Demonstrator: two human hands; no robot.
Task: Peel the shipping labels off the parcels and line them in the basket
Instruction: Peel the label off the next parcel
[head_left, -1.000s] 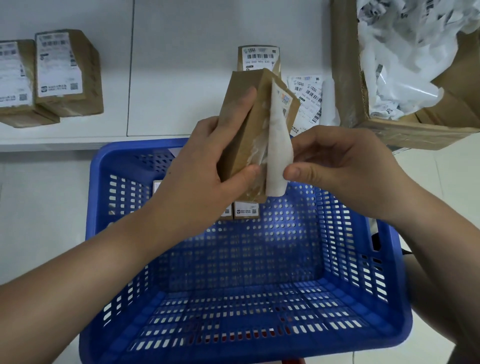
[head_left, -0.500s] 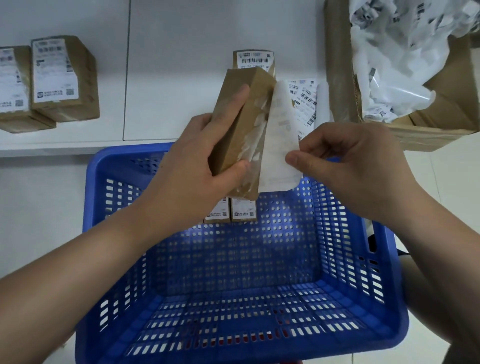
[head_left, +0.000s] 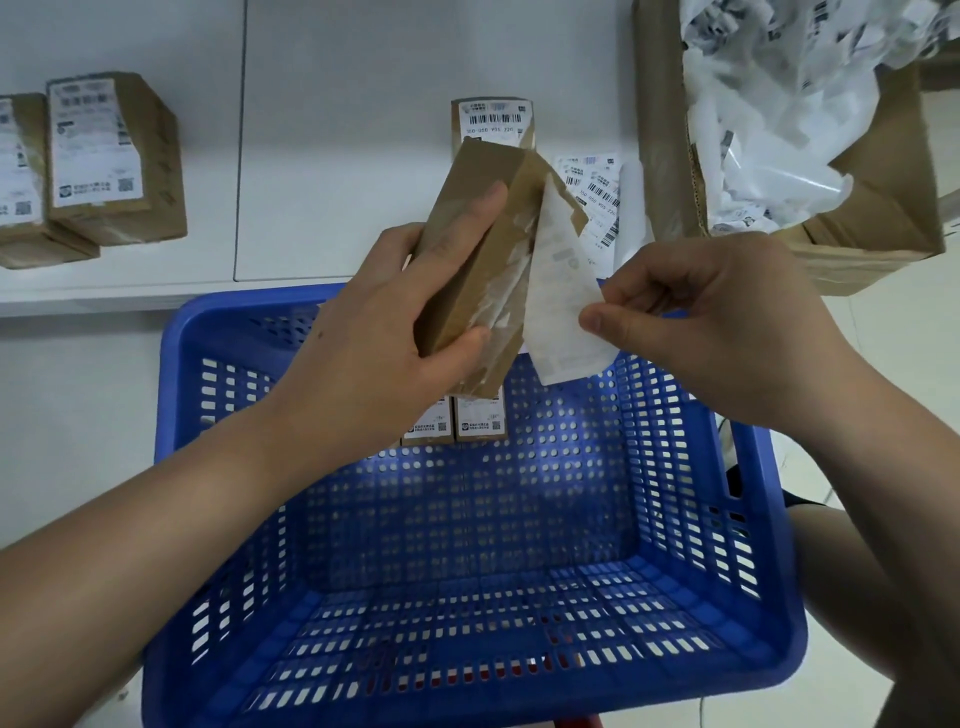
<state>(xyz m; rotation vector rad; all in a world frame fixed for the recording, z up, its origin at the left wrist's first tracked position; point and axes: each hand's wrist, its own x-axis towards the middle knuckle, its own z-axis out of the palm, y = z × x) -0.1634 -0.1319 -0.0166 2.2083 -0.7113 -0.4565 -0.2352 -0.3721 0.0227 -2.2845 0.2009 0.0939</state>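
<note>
My left hand (head_left: 384, 332) covers much of the parcel (head_left: 483, 244). Two parcels in the basket (head_left: 727, 467) show only their bottom ends (head_left: 480, 421). The label (head_left: 558, 306) print is too faint to read. The leftmost box (head_left: 21, 176) is cut by the edge.

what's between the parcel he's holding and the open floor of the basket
Nothing visible. The left hand grips the parcel above the blue basket's far edge, and the right hand pinches the half-peeled label beside it. Two boxes lean against the far wall; the floor nearer the person is bare.
</note>
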